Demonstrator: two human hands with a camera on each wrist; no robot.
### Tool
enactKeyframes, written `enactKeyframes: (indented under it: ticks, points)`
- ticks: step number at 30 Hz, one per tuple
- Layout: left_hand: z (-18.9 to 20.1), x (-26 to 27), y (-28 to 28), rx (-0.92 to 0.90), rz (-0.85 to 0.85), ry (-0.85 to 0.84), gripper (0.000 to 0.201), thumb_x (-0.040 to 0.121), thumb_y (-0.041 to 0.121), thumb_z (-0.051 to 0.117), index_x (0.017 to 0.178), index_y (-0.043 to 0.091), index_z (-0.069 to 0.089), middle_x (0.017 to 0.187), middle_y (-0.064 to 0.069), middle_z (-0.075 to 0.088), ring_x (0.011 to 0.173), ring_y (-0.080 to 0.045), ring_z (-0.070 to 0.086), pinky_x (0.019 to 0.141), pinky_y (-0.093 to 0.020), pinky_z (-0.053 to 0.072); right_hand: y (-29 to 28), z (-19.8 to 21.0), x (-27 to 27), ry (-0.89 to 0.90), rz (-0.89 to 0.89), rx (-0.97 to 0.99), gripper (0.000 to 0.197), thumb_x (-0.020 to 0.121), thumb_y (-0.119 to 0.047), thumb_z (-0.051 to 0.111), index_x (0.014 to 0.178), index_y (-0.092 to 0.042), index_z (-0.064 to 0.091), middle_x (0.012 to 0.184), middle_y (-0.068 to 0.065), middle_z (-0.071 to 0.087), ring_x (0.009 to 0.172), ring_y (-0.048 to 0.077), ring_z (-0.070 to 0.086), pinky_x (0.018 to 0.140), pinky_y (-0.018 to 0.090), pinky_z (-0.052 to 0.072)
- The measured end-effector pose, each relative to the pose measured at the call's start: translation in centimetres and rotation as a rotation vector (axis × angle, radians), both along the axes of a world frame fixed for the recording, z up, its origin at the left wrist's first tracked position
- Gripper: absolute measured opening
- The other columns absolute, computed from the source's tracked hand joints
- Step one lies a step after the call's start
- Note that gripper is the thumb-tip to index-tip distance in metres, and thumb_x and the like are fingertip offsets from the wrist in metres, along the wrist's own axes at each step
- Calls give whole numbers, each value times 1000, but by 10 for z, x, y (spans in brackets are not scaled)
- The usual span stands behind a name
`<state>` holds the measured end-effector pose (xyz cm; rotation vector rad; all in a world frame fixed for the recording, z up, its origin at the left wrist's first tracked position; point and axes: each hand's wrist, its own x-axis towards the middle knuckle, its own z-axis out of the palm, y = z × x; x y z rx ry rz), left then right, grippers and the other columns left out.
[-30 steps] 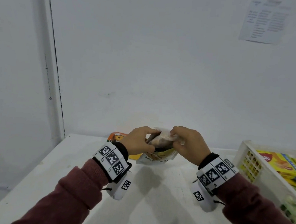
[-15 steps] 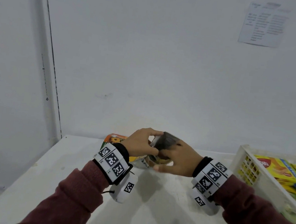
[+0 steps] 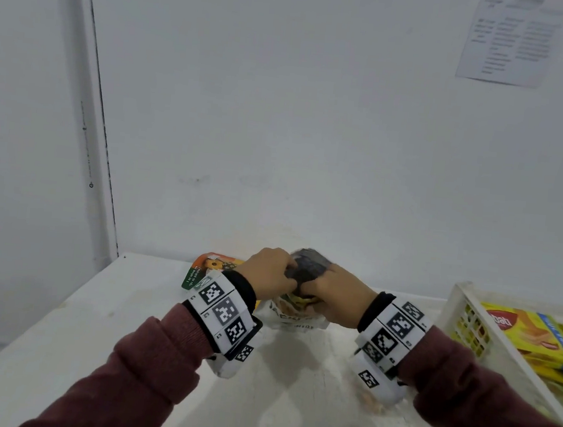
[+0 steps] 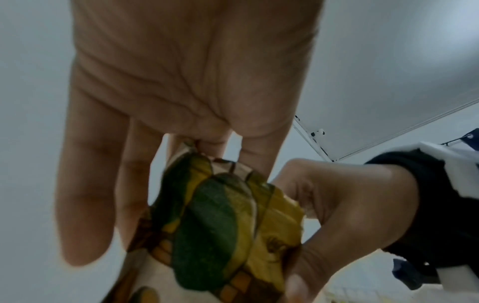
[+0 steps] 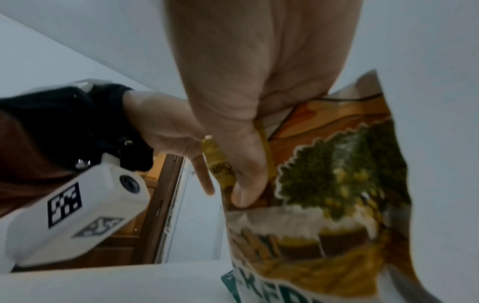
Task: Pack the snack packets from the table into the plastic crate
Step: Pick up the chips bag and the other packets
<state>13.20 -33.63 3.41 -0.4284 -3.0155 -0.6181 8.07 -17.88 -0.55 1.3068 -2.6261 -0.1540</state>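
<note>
Snack packet [image 3: 293, 312] being held just above the white counter [image 3: 125, 318], near its far edge, between both hands. Left hand [image 3: 267, 275] gripping the folded dark top from the 9 o'clock side, fingers [image 4: 85, 184] curling down over the green and yellow print. Right hand [image 3: 337, 298] pinching the same top from 3 o'clock, fingers [image 5: 246, 184] closing on the packet's edge. Lying flat on the counter at 10 o'clock of the hands, half hidden by the left wrist: an orange and green packet [image 3: 211, 268]. Standing at the 3 o'clock edge of the counter: a white plastic crate [image 3: 478, 332], already holding yellow snack boxes [image 3: 529, 335] lying flat, with green packaging beneath, too blurred for detail.
</note>
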Motion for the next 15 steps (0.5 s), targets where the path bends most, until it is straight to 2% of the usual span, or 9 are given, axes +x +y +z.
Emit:
enactKeyframes:
  ticks: [2,4,7,8,10,11,12,13,15]
  points:
    - [1,2,5,-33,8,3,14,86,13,52,98,7,58,110,-18,60,104,-28,57,77,-26,40,3,2,0,-53,1,-3,19,80,-19,61,97,-13,68,109,9,66,106,30,57,89,36,45]
    - [3,2,7,-34,26,9,29,86,12,53,113,2,60,119,-17,59,110,-28,55,84,-29,43,8,11,7,-130,44,-97,32,74,-31,71,102,-14,67,106,6,68,99,24,60,84,32,46]
    - [4,2,7,-20,50,25,37,87,13,53,123,6,56,125,-15,56,112,-26,53,85,-26,41,27,26,19,-114,114,-518,38,69,-48,65,97,-23,70,93,-8,70,84,8,60,82,22,38]
    - [4,2,7,-16,61,25,40,88,13,52,127,8,53,129,-14,54,116,-25,51,87,-25,39,34,28,20,-78,71,-685,30,72,-48,58,92,-28,68,89,-13,69,81,5,59,83,24,34]
    - [4,3,7,-7,80,21,46,90,15,51,136,10,45,138,-10,47,125,-22,45,97,-25,36,50,26,11,-91,-93,-999,8,81,-30,54,80,-34,61,82,-19,63,78,5,58,86,30,35]
    - [5,4,7,8,85,23,48,91,16,51,138,10,43,141,-9,45,128,-21,42,100,-24,33,57,21,2,-131,-223,-1093,18,83,-17,54,75,-33,57,80,-19,61,79,9,58,86,32,39]
    - [5,5,7,21,87,22,49,91,16,51,138,11,42,142,-8,44,130,-20,41,102,-24,32,64,12,-10,-194,-361,-1087,27,84,-9,53,72,-33,54,80,-16,60,83,14,58,89,34,41]
    - [6,6,8,29,90,20,48,91,16,51,138,11,42,142,-7,44,130,-20,41,102,-24,32,71,1,-24,-268,-497,-968,30,85,-5,52,73,-33,53,86,-11,61,92,19,59,92,38,42]
    - [7,6,9,36,99,17,48,91,15,50,138,11,43,142,-7,44,130,-20,41,102,-24,32,74,-22,-45,-421,-653,-517,23,87,-6,48,93,-25,59,113,2,61,112,25,54,100,37,40]
